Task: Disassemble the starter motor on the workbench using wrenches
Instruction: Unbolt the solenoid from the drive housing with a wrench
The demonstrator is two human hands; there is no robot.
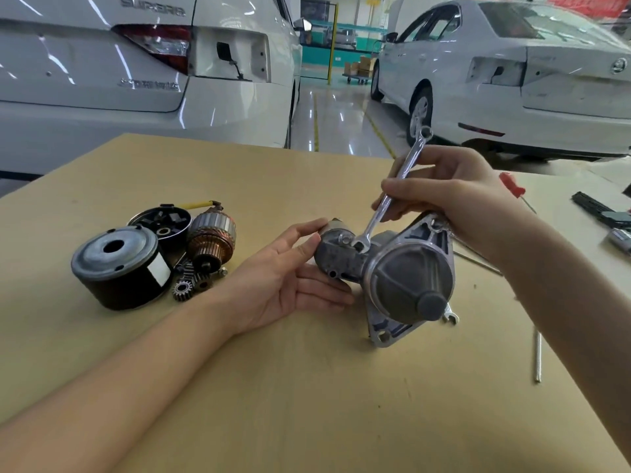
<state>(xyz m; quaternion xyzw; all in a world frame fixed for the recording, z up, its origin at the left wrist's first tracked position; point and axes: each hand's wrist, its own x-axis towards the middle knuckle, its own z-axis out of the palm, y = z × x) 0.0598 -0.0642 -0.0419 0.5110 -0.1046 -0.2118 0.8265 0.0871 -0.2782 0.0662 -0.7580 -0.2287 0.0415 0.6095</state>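
Two hands work here: our left hand (290, 278) rests straight-fingered against the starter motor (386, 271) on the counter (307, 387), while our right hand (454, 196) grips the wrench (392, 192) just below. We judge the housing heavy, rigid; brace its body.

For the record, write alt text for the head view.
The right hand holds a wrench on the starter housing, which the left hand steadies on the workbench; removed parts lie left.
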